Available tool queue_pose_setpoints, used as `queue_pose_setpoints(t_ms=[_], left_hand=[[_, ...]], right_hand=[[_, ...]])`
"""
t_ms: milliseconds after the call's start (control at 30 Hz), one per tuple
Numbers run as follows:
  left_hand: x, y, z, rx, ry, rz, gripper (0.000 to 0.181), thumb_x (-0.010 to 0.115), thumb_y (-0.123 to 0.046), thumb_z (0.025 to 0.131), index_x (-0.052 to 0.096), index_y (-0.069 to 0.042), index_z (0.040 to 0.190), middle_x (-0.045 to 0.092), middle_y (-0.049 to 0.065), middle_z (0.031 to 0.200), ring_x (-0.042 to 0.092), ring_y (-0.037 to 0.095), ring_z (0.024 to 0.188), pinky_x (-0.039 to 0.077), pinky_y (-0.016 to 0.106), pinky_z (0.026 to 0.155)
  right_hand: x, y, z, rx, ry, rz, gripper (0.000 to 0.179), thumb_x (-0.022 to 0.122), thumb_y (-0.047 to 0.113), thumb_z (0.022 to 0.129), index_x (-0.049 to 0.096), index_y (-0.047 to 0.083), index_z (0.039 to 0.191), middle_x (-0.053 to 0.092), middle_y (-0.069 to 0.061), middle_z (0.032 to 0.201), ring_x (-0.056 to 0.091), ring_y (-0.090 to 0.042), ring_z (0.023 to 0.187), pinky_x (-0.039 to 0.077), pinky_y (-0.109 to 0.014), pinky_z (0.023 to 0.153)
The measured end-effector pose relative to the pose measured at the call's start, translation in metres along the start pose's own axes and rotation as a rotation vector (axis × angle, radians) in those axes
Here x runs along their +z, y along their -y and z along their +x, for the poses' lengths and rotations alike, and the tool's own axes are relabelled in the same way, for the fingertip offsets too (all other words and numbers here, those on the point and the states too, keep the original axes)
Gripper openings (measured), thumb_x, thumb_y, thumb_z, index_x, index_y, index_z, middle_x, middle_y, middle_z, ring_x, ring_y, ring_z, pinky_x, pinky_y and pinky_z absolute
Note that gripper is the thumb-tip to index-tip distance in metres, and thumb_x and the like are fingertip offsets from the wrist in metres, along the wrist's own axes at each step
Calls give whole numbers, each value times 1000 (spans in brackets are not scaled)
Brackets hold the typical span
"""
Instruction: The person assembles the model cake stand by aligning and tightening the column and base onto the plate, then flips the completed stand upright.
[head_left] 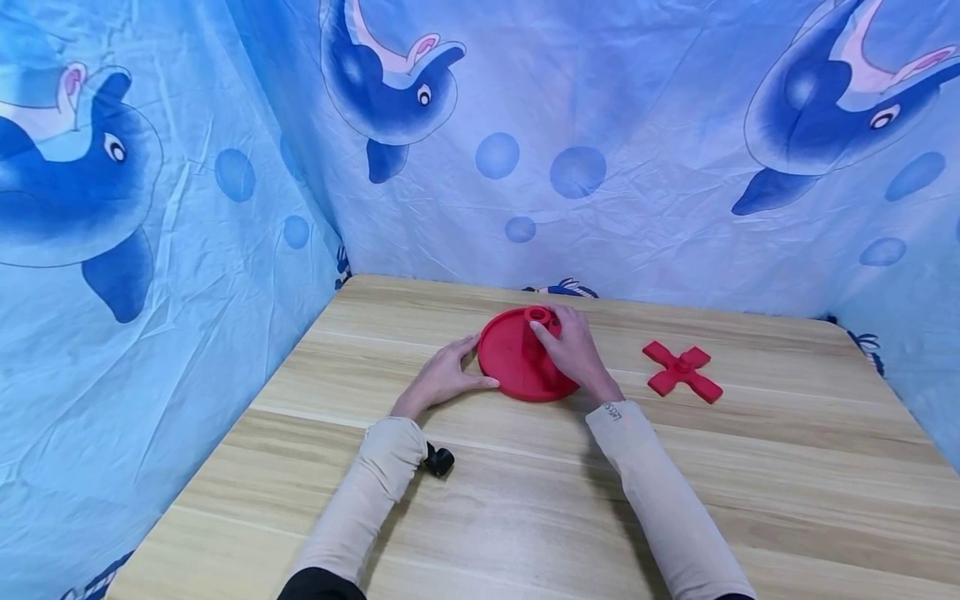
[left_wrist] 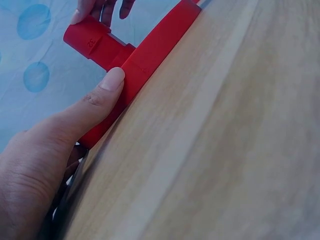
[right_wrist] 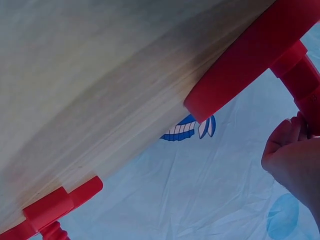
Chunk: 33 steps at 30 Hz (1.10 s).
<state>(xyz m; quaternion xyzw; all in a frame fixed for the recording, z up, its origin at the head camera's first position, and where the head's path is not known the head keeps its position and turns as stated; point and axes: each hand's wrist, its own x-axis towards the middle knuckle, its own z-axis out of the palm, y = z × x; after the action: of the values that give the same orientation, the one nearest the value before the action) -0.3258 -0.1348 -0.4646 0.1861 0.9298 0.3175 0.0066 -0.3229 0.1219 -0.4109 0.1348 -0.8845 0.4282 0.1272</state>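
A red round tray (head_left: 504, 367) with a low rim lies on the table. From its left side my left hand (head_left: 441, 377) holds the rim, thumb near and fingers far; the thumb (left_wrist: 113, 79) presses on the rim in the left wrist view. A short red tube (head_left: 537, 314) with an open top stands upright within the tray. My right hand (head_left: 576, 346) grips this tube from the right, thumb toward the near side. In the right wrist view, fingertips (right_wrist: 282, 135) touch the tube (right_wrist: 305, 85) near its upper end. Where the tube meets the tray is partly hidden.
A red four-armed cross piece (head_left: 681, 372) lies to the right of the tray; the right wrist view shows a threaded stub (right_wrist: 54, 232) on it. Blue curtains with dolphins (head_left: 405, 92) hang behind the wooden table (head_left: 495, 517). A small black device (head_left: 438, 461) sits at the left wrist.
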Motion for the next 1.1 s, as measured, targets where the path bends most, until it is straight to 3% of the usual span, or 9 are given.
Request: queue_pose_setpoints(t_ms=[233,467,833,1100], left_hand=[[0,-2,0,13,3,10,110,77,-71,80,33,-14,164,38,8,164,35,31,149,33,52,118],[0,-1,-1,12,2,-6,111,78,-69,80,32,-14,164,36,7,165,34,30,150,33,52,119],[0,-1,-1,27,2,-14,109,78,-67,81,31,-15,164,36,7,165,33,31,150,33,53,119],[1,0,1,41,-5,-29,108,80,-65,81,33,-12,163,37,11,164,35,33,149,33,55,118]], right_hand=[[-4,-3,-2,17,1,21,57,70,23,101,50,-3,148,55,-21,140,47,-37,130,52,-54,100],[-21,-12,-14,38,29,61,65,73,18,98,44,3,154,54,-21,140,51,-36,129,54,-54,98],[-50,-29,-31,21,30,33,60,63,26,104,43,-2,153,54,-24,139,51,-40,125,51,-56,98],[-67,-40,-43,49,20,-2,65,67,27,102,41,1,155,52,-23,142,50,-39,126,51,-57,99]])
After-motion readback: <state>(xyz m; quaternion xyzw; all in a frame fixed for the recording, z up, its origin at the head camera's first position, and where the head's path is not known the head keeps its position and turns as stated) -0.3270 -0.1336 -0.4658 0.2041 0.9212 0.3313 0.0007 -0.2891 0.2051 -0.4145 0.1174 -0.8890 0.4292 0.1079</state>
